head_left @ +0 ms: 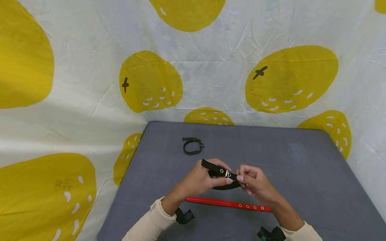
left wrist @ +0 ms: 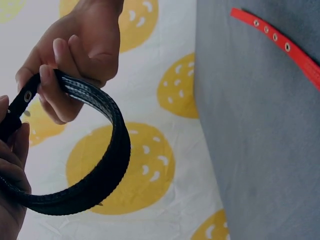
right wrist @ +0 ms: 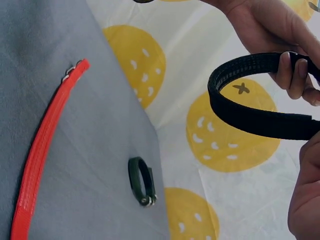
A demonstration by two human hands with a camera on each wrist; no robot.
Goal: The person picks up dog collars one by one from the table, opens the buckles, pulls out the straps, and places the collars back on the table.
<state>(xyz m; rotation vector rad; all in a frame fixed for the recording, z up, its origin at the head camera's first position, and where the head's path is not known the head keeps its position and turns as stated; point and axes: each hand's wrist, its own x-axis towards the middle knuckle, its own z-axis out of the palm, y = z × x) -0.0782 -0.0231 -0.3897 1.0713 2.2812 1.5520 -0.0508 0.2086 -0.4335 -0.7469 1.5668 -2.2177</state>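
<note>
A black collar [head_left: 227,186] is held in a loop above the table, its strap run through a metal buckle with eyelets beside it. My left hand [head_left: 202,178] grips it near the buckle, thumb on the strap, and the free strap end points up and left. My right hand [head_left: 255,183] pinches the strap just right of the buckle between thumb and fingers. In the left wrist view the loop of the collar [left wrist: 122,145] hangs below the right hand [left wrist: 82,55]. The right wrist view shows the collar's [right wrist: 250,122] stitched inner side.
A red collar [head_left: 217,202] with several eyelets lies stretched out on the grey table [head_left: 169,167], nearer than the hands. Farther back lies a dark green collar [head_left: 184,147], buckled into a small ring. A white cloth with yellow fruit prints [head_left: 150,82] hangs behind and at the sides.
</note>
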